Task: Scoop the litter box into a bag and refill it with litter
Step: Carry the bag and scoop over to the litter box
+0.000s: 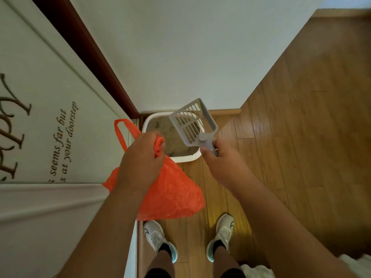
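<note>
A white litter box [190,158] holding sandy litter with dark clumps sits on the wood floor in the corner ahead of my feet. My left hand [143,157] grips the bunched top of an orange plastic bag [170,195], which hangs in the air in front of me; one handle loop sticks up to the left. My right hand [222,157] holds the handle of a grey slotted litter scoop [190,123], raised above the box. I see nothing in the scoop.
A white wall or door with lettering [40,127] runs close on my left, with a dark red frame [90,57]. A white wall stands behind the box. Wood floor [301,117] spreads to the right. My white shoes [158,237] stand below. Something white and fluffy [259,270] lies at bottom right.
</note>
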